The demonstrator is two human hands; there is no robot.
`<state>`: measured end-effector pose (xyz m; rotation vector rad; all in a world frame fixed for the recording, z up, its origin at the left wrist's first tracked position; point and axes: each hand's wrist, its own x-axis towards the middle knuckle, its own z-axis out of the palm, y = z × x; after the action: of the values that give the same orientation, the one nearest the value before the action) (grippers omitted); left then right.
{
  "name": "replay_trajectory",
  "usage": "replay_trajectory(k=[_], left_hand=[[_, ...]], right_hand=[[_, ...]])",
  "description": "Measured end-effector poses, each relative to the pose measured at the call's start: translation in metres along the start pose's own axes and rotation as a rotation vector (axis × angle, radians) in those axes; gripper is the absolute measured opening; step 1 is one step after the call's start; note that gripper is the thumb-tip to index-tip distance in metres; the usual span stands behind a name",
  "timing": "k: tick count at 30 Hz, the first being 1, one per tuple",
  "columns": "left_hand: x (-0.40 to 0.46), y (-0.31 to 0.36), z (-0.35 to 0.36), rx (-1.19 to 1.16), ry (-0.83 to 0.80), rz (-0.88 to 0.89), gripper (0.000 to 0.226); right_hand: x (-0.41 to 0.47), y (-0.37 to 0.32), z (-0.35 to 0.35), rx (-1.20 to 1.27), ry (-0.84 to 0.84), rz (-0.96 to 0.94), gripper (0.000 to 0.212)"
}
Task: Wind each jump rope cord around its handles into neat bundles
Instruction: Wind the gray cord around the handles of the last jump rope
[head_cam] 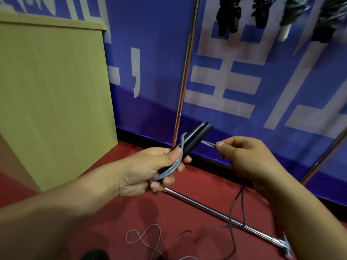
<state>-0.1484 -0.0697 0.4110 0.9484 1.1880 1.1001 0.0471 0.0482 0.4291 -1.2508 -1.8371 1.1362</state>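
Jump rope, winding in progress: early turns on paired handles.

Head view: left hand curls round two black handles held side by side, tips pointing up and away toward a blue banner wall; its thumb and fingers also trap a few grey cord strands running along and over the handles. Right hand pinches the cord between thumb and forefinger just beside the handles, line taut between the two hands. Loose cord lies in loops on the red floor below, near a chrome rack foot. Judged step: first wraps laid, most length unwound. Next move likely calls for passing the pinched cord round both handles under steady tension, each turn beside the last, drawing slack up from the floor without snagging the rack foot.
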Motion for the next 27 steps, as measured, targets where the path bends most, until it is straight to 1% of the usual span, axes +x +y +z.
replay_trajectory(k=[1, 3, 5, 8, 12, 16, 19, 23, 27], left_hand=[[0.001, 0.0, -0.001, -0.018, 0.008, -0.009, 0.039], [0.005, -0.003, -0.004, 0.063, 0.098, -0.028, 0.038], [0.007, -0.006, -0.006, 0.152, 0.174, -0.039, 0.029], [0.007, -0.008, -0.003, 0.278, 0.192, -0.035, 0.028], [0.005, -0.01, -0.004, 0.273, 0.118, -0.059, 0.024], [0.003, -0.011, -0.006, 0.26, 0.045, -0.08, 0.025], [0.004, -0.013, -0.008, 0.291, -0.001, -0.059, 0.027], [0.005, -0.014, -0.011, 0.327, -0.077, -0.016, 0.026], [0.005, -0.015, -0.008, 0.318, -0.085, -0.023, 0.025]], right_hand=[[-0.002, -0.002, 0.001, 0.005, -0.006, -0.003, 0.025], [-0.007, -0.004, 0.004, -0.004, -0.028, -0.014, 0.025], [-0.011, -0.005, 0.008, -0.04, -0.054, -0.033, 0.025], [-0.014, -0.007, 0.014, -0.059, -0.052, -0.031, 0.024], [-0.013, -0.007, 0.017, -0.047, -0.051, -0.024, 0.022], [-0.011, -0.005, 0.02, -0.007, -0.059, -0.021, 0.011], [-0.01, -0.002, 0.019, -0.01, -0.111, -0.008, 0.022], [-0.014, -0.004, 0.018, 0.003, -0.212, -0.016, 0.022], [-0.018, -0.008, 0.018, 0.016, -0.235, -0.052, 0.027]])
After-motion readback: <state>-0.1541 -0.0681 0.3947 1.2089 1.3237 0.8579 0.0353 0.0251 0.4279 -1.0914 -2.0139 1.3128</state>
